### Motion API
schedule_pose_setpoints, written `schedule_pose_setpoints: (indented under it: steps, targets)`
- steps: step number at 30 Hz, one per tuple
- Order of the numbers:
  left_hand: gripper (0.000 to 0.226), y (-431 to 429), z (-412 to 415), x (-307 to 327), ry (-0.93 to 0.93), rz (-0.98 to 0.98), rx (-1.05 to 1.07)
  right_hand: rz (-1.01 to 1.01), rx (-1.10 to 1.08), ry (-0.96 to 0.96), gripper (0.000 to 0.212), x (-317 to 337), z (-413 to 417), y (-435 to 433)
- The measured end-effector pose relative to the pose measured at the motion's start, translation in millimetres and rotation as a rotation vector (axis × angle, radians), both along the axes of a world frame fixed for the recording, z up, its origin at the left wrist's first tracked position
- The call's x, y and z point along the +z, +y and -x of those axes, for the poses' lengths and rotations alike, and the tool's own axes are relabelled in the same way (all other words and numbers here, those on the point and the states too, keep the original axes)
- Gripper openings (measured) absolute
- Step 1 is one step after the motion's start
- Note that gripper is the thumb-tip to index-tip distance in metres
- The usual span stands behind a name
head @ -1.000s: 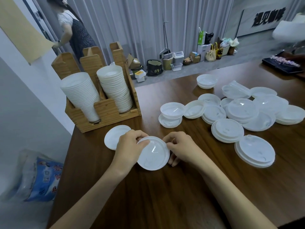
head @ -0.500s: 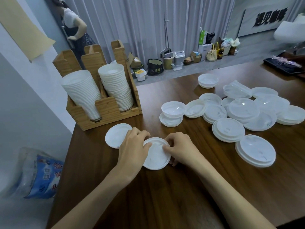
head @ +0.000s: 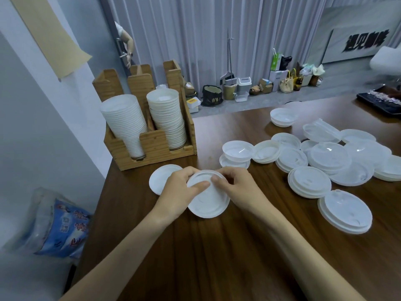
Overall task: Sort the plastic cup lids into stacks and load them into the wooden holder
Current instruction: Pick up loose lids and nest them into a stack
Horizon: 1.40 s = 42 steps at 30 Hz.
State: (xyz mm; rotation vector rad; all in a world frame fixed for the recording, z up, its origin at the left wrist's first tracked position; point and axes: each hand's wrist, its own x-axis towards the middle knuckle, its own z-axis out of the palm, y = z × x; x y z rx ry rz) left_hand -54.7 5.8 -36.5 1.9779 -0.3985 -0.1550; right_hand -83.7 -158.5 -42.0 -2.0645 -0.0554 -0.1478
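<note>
Since half a second ago the two hands have come closer together over the white lid (head: pixel 208 203), and the left thumb now lies across its top. The left hand (head: pixel 180 192) grips the lid at its left edge, with the fingers curled around the far rim. The right hand (head: pixel 238 187) pinches the far right rim with thumb and bent fingers. The lid is at the near left part of the brown table (head: pixel 217 257); whether it rests on the wood or is a little lifted, one cannot tell. Just to the left of it, partly under the left hand, a flat white lid (head: pixel 159 181) lies on the table. Behind, at the far left corner, stands the wooden holder (head: pixel 152 146), with a tall stack of lids (head: pixel 124 122) in its left compartment and a second stack (head: pixel 167 120) in the right one, both leaning back. To the right many loose lids (head: pixel 329 159) lie spread and overlapping, and a short pile (head: pixel 345 211) lies nearer at the right. A deep bowl-shaped lid (head: pixel 238 149) sits on another lid between the holder and the spread. On the floor at the left lies a blue and white bag (head: pixel 63 227).
</note>
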Motion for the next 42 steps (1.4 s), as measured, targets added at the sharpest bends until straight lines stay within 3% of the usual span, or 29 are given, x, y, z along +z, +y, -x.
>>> schedule_pose_setpoints:
  steps: [3, 6, 10, 13, 16, 23, 28, 31, 34, 38, 42]
  targets:
    - [0.014, 7.3, 0.7, 0.6, -0.052, 0.006, 0.029, -0.054, 0.021, 0.066, 0.016, 6.3, -6.8, 1.5]
    - [0.038, 23.2, -7.1, 3.9, -0.065, 0.065, 0.084, -0.091, -0.064, 0.070, 0.016, 9.1, -13.6, 0.8]
    - [0.037, 52.9, -27.9, -12.9, -0.262, -0.392, 0.152, -0.238, -0.168, 0.102, 0.024, 10.7, -19.3, -1.2]
    - [0.036, 57.0, -27.7, -28.7, -0.244, -0.545, 0.071, -0.317, -0.242, 0.108, 0.023, 11.9, -20.3, 1.7]
    - [0.037, 47.3, -14.1, -33.8, -0.211, -0.478, 0.001, -0.394, -0.298, 0.095, 0.023, 13.6, -21.4, 3.5]
    - [0.033, 24.3, 14.8, -29.1, -0.333, -0.392, -0.180, -0.501, -0.290, 0.102, 0.023, 18.3, -18.7, -0.5]
    - [0.033, 34.7, 5.9, -15.8, -0.371, -0.114, 0.185, -0.546, -0.308, 0.145, 0.023, 15.9, -18.6, -0.8]
    - [0.036, 37.8, 4.4, -4.5, -0.587, -0.146, 0.171, -0.592, -0.281, 0.175, 0.023, 18.0, -17.8, 7.4]
    - [0.042, 35.5, 6.3, -8.6, -0.811, -0.360, 0.008, -0.682, -0.243, 0.205, 0.017, 21.7, -15.4, 22.7]
    - [0.037, 27.6, 12.5, -22.0, -1.043, -0.630, 0.081, -0.782, -0.173, 0.325, 0.011, 22.9, -9.2, 38.5]
    - [0.023, 31.2, 10.5, -27.2, -1.178, -0.585, 0.066, -0.726, -0.134, 0.342, 0.023, 21.9, -5.2, 34.8]
